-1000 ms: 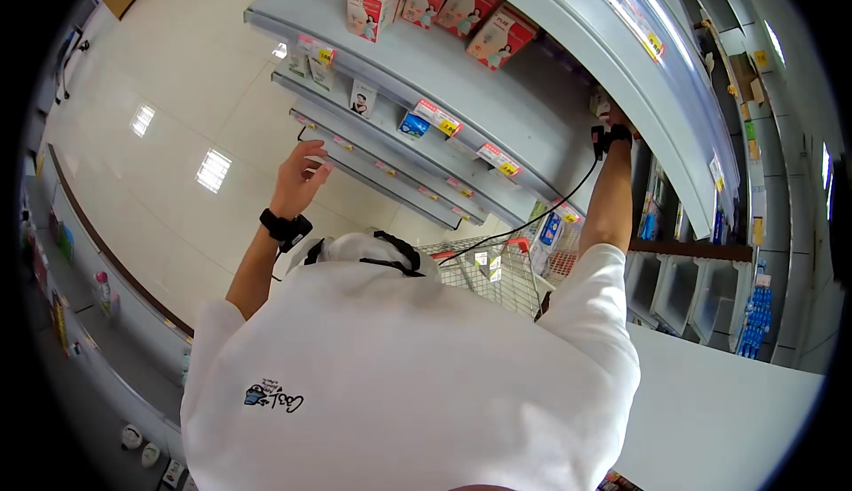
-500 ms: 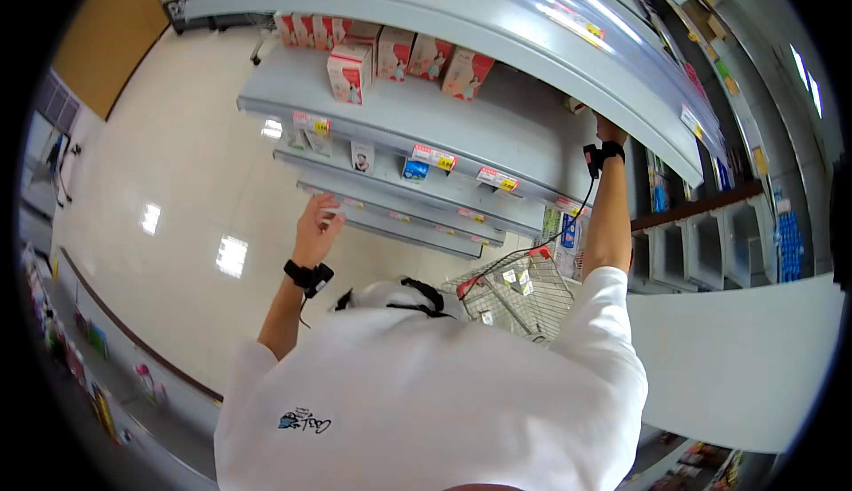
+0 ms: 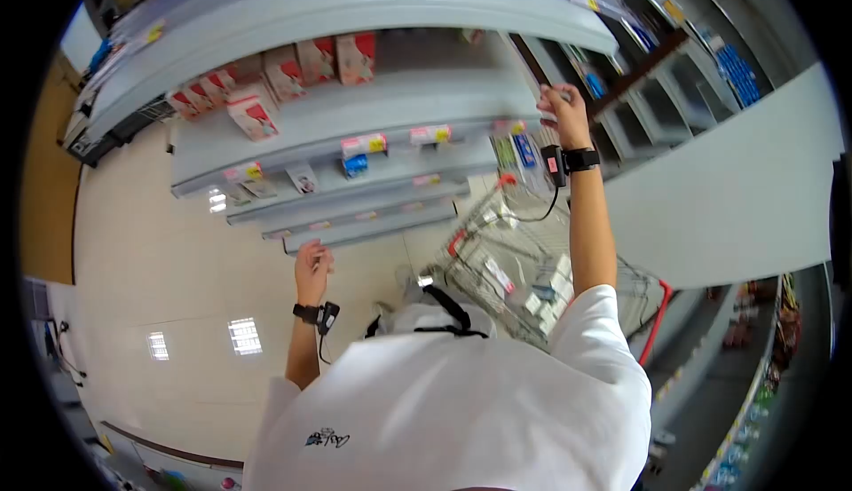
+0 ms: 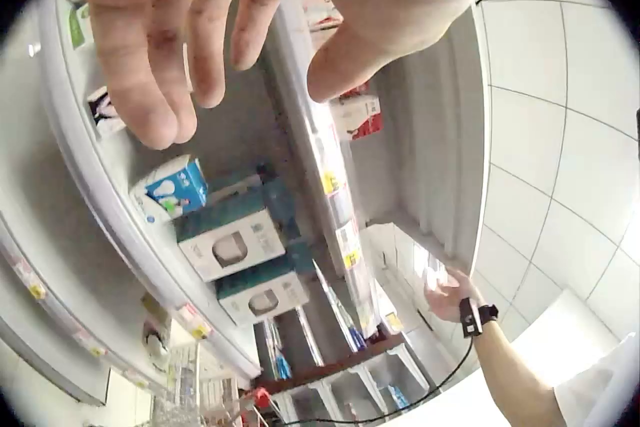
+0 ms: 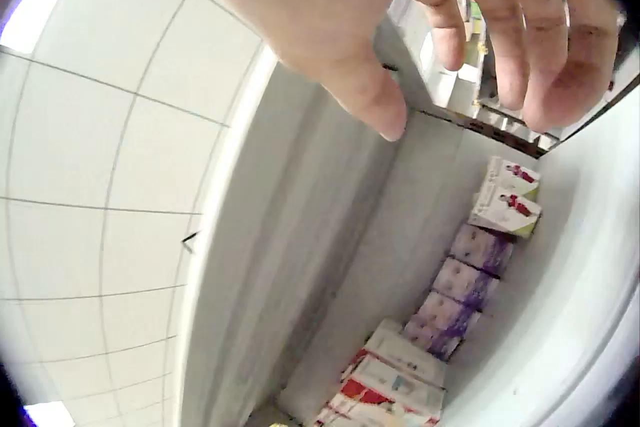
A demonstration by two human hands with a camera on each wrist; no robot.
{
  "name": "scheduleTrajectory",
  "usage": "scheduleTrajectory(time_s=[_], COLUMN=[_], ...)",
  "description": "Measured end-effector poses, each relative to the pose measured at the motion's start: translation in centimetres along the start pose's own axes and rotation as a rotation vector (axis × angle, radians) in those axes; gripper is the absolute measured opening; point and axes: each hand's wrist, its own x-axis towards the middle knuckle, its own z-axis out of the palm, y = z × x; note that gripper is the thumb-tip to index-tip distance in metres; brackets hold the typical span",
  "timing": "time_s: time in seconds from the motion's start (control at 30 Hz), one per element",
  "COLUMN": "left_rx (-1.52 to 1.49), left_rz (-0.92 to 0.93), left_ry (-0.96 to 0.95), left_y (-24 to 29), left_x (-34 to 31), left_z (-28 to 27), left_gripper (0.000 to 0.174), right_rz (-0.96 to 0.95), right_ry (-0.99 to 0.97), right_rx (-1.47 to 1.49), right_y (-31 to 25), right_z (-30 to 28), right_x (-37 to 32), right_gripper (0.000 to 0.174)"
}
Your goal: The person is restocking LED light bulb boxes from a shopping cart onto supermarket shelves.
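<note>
My left hand [image 3: 312, 271] hangs in front of the lower shelves with its fingers loosely bent and nothing held. In the left wrist view, its spread fingers [image 4: 150, 97] pass over a blue-and-white box [image 4: 175, 190] on a shelf. Near the right end of the shelf my right hand [image 3: 564, 111] is raised, relaxed and holding nothing. The right wrist view shows that hand [image 5: 470, 17] above a shelf with white boxes [image 5: 507, 209] printed with a figure, purple boxes [image 5: 462, 287] and red-and-white boxes [image 5: 390, 382].
A wire shopping cart [image 3: 484, 300] with white boxes [image 3: 552, 300] inside stands below my right arm. Red-and-white boxes [image 3: 286, 74] line the upper shelf [image 3: 426, 91], under a jutting shelf edge [image 3: 355, 20]. A cable [image 3: 532, 218] hangs from my right wrist.
My right hand has come out from deep in the shelf, empty, to its right end. The head view has turned, bringing more of the cart into sight. The left hand stays empty.
</note>
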Motion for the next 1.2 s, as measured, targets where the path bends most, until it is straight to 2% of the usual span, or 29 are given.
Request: scheduleTrajectory(time_s=[0.1,0.17,0.2,0.27,0.3,0.37,0.4,0.5,0.57,0.63,0.7,0.83,0.97,1.03,1.07,1.1,1.13,1.17,1.2], left_rx=[0.005,-0.002,-0.012,-0.017,-0.025,-0.033,-0.015,0.015,0.033,0.053,0.077,0.171,0.259,0.312,0.352,0.392,0.443,0.482,0.466], left_rz=[-0.058,-0.102,-0.096,-0.118,-0.121,-0.108,-0.114,-0.11,-0.145,-0.178,-0.194,-0.194,-0.216,-0.256,-0.286,-0.313,-0.356,-0.367,-0.423], left_ry=[-0.095,-0.16,-0.174,-0.21,-0.225,-0.249,-0.261,-0.295,-0.298,-0.288,-0.261,-0.205,-0.157,-0.134,-0.128,-0.123,-0.137,-0.132,-0.064], left_y=[-1.2,-1.1,-1.0,-1.2,-1.3,-1.5,-1.6,-1.9,-2.5,-2.9,-2.3,-1.3,-0.7,-1.3,-1.0,-0.5,-1.8,-3.8,-4.7], left_x=[0.2,0.3,0.6,0.9,0.7,0.7,0.8,1.0,0.8,0.5,0.8,0.5,-0.5,-1.7,-2.4,-3.2,-3.9,-4.1,-4.4], left_z=[1.6,3.2,3.7,5.5,6.5,7.7,8.3,8.0,8.0,7.8,7.3,7.6,8.3,8.3,8.5,8.8,7.1,5.9,5.2], left_gripper=[0.036,0.036,0.036,0.036,0.035,0.034,0.033,0.032,0.031,0.031,0.03,0.03,0.031,0.03,0.028,0.027,0.027,0.027,0.027], right_rz=[-0.108,-0.133,-0.156,-0.258,-0.248,-0.02,0.045,0.194,0.344,0.481,0.568,0.77,0.809,0.788,0.747,0.712,0.723,0.505,0.505], right_ry=[-0.066,-0.024,0.035,0.144,0.15,0.112,0.098,0.095,-0.008,-0.075,-0.152,-0.291,-0.342,-0.288,-0.315,-0.308,-0.369,-0.334,-0.21], right_rx=[0.034,0.031,-0.066,-0.21,-0.214,-0.389,-0.329,-0.574,-0.741,-0.721,-0.83,-0.797,-0.754,-0.668,-0.662,-0.714,-0.837,-0.978,-0.795], right_y=[-2.6,-5.0,-5.4,-4.3,-3.0,0.5,2.6,11.7,16.2,21.7,24.7,35.5,38.6,39.4,41.9,44.4,50.3,52.2,50.6], right_z=[-2.1,-2.9,-3.6,-5.5,-7.1,-10.3,-11.1,-12.8,-12.7,-12.1,-10.0,-8.9,-6.5,-5.5,-5.6,-5.6,-5.1,-4.9,-4.4], right_x=[-6.1,-9.7,-10.7,-11.4,-11.2,-10.2,-10.1,-7.9,-7.6,-7.6,-8.6,-8.1,-7.7,-6.7,-6.0,-5.4,-4.2,-4.1,-4.5], right_gripper=[0.03,0.028,0.03,0.032,0.032,0.025,0.021,0.03,0.04,0.044,0.045,0.047,0.045,0.041,0.039,0.041,0.045,0.055,0.067])
